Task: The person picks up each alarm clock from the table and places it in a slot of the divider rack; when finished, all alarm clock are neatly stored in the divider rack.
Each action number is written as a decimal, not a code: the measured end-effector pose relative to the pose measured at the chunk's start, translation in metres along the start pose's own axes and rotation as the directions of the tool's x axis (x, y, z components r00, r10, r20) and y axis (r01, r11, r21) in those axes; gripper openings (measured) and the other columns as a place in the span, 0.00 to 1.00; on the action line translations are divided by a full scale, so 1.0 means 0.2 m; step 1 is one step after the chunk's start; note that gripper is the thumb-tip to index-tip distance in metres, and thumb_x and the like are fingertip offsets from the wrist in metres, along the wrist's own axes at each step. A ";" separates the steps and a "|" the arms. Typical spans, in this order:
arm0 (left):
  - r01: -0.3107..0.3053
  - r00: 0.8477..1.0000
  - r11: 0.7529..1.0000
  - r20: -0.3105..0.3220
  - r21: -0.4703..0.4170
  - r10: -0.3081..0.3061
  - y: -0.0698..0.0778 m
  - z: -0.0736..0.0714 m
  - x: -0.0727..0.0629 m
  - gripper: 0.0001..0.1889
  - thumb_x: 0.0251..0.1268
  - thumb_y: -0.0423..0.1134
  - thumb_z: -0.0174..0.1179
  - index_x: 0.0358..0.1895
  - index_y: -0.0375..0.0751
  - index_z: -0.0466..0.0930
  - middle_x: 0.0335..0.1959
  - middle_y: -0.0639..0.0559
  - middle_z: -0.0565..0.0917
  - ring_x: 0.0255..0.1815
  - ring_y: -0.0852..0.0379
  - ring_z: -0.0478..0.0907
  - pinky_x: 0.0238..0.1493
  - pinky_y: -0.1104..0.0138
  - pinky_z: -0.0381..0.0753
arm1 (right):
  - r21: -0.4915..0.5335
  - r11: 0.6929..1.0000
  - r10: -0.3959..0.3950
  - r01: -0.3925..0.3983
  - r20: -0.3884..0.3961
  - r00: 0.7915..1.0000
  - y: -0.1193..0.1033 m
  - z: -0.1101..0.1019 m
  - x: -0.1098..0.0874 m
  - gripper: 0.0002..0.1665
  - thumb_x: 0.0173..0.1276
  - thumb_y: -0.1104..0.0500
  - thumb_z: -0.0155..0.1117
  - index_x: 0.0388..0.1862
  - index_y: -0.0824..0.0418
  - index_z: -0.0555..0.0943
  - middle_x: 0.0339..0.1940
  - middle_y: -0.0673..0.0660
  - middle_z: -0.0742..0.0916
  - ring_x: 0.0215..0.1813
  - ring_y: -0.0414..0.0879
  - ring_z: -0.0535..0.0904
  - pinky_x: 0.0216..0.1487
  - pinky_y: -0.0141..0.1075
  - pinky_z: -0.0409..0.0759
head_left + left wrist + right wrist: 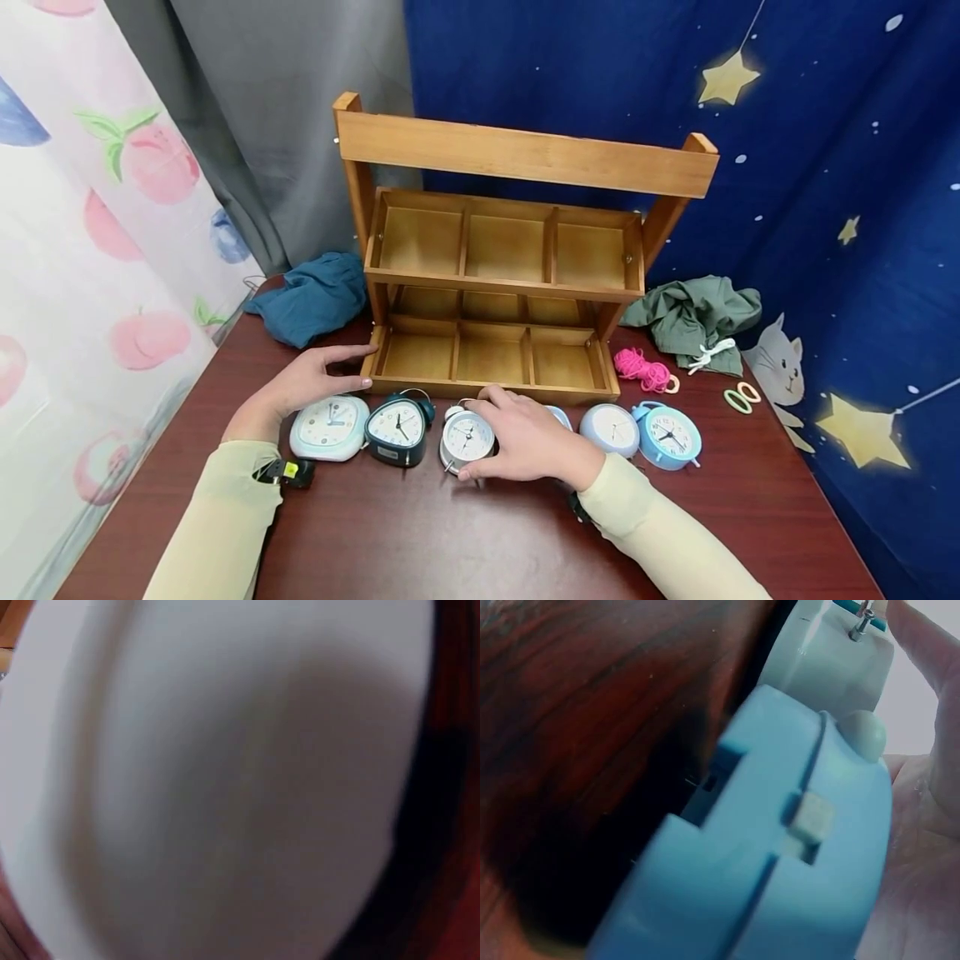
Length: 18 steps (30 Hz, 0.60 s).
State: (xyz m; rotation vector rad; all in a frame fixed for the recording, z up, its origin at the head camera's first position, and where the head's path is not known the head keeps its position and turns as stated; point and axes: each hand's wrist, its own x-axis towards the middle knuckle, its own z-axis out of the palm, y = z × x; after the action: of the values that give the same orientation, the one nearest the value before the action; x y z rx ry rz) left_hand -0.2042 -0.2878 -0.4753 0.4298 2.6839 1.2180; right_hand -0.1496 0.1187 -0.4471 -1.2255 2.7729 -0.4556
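A round silver twin-bell alarm clock (467,437) stands in a row of clocks on the table. My right hand (525,437) grips it, thumb low at the front and fingers over the top. Beneath that palm is a light-blue clock (780,847), mostly hidden in the head view. My left hand (307,383) touches the lower left corner of a wooden two-tier shelf (491,390) with fairly straight fingers. Just below that hand lie a pale oval clock (328,427) and a dark rounded-triangular clock (397,431). A pale blurred surface (247,787) fills most of the left wrist view.
To the right stand a round pale-lilac clock (610,429) and a blue alarm clock (666,436). Teal cloth (311,296) lies left of the shelf. On its right are green cloth (693,317), pink yarn (641,369) and small rings (737,402). Curtains hang behind.
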 end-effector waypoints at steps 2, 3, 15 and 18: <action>0.014 1.000 1.000 -0.011 -0.016 -0.015 -0.01 0.01 0.01 0.37 0.74 0.57 0.76 0.82 0.52 0.78 0.81 0.43 0.77 0.83 0.35 0.68 0.80 0.33 0.66 | 0.004 1.000 0.001 -0.001 0.004 1.000 0.00 0.00 0.00 0.56 0.63 0.21 0.77 0.79 0.55 0.79 0.64 0.51 0.80 0.56 0.49 0.85 0.60 0.47 0.85; 0.022 1.000 0.999 -0.016 -0.023 -0.022 -0.02 0.01 0.01 0.37 0.73 0.58 0.76 0.81 0.52 0.79 0.81 0.43 0.77 0.83 0.36 0.68 0.80 0.33 0.67 | 0.008 1.000 0.004 -0.004 0.007 1.000 0.01 0.01 0.00 0.56 0.63 0.21 0.78 0.78 0.54 0.80 0.64 0.52 0.80 0.56 0.49 0.85 0.59 0.47 0.85; 0.030 0.999 0.994 -0.038 -0.108 -0.035 -0.05 0.02 0.01 0.38 0.70 0.60 0.78 0.81 0.56 0.80 0.80 0.45 0.78 0.83 0.38 0.69 0.80 0.35 0.67 | 0.113 0.993 0.042 -0.047 0.051 0.998 0.02 0.02 0.04 0.47 0.63 0.27 0.81 0.73 0.49 0.82 0.71 0.50 0.78 0.57 0.46 0.84 0.57 0.45 0.86; 0.042 0.998 0.991 -0.038 -0.129 -0.047 -0.06 0.02 0.00 0.38 0.70 0.60 0.78 0.80 0.58 0.80 0.80 0.46 0.78 0.83 0.38 0.69 0.81 0.35 0.66 | 0.124 0.991 0.037 -0.042 0.039 0.999 0.02 0.01 0.03 0.43 0.62 0.29 0.82 0.69 0.48 0.84 0.69 0.50 0.79 0.58 0.45 0.83 0.59 0.44 0.85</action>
State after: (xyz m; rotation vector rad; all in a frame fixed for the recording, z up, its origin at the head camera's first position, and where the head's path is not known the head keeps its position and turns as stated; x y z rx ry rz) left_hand -0.2057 -0.2922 -0.4862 0.3284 2.6140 1.3909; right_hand -0.1563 0.1155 -0.4502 -1.1380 2.6870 -0.5879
